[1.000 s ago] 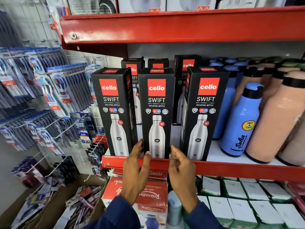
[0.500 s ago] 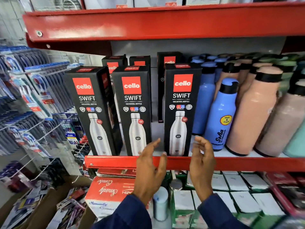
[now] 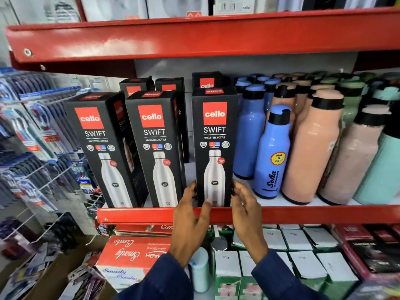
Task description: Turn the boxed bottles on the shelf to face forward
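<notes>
Three black Cello Swift boxes lined up along the front lip of the red shelf (image 3: 303, 214), all facing forward. Left hand (image 3: 190, 215) and right hand (image 3: 245, 210) cupped round the bottom of the rightmost box (image 3: 214, 148), thumb on the front, fingers loosely curled against each side, not squeezed tight. Standing upright, just left of the blue Sola bottle (image 3: 273, 152). Middle box (image 3: 155, 148) and left box (image 3: 104, 148) untouched.
</notes>
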A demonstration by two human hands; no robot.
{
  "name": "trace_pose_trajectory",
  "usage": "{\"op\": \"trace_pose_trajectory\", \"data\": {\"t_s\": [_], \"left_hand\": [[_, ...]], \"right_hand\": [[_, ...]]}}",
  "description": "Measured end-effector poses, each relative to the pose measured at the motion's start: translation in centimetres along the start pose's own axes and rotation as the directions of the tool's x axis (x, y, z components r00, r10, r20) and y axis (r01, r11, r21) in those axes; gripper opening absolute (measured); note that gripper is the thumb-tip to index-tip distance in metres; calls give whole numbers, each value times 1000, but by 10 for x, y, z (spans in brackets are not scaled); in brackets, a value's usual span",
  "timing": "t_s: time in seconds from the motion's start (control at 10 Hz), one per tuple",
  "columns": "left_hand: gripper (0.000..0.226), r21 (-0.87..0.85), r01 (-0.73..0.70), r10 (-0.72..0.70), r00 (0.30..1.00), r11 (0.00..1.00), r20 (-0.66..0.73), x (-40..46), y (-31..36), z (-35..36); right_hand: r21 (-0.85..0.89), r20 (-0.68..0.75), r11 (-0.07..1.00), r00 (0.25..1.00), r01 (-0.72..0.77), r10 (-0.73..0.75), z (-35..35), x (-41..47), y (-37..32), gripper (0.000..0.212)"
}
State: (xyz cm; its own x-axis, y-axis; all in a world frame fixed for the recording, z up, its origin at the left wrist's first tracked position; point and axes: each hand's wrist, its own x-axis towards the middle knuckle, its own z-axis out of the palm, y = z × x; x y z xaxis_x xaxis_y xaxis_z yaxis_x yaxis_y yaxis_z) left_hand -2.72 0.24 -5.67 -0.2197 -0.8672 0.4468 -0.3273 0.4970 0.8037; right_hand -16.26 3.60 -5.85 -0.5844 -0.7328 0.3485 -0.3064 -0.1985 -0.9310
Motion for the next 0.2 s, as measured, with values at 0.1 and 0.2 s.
{"op": "trace_pose_trajectory", "data": {"t_s": [0.1,0.2], "left_hand": [[51,6,-4,4,1000,1000,11,-2,-1,-2],[52,9,-20,20,1000,1000,-6,-2,0,-5]], "right_hand": [[-9,16,1000,1000,13,-13,0,1,2,44],[-38,5,999,1000,28,-28,-1,-1,5,42]]}}
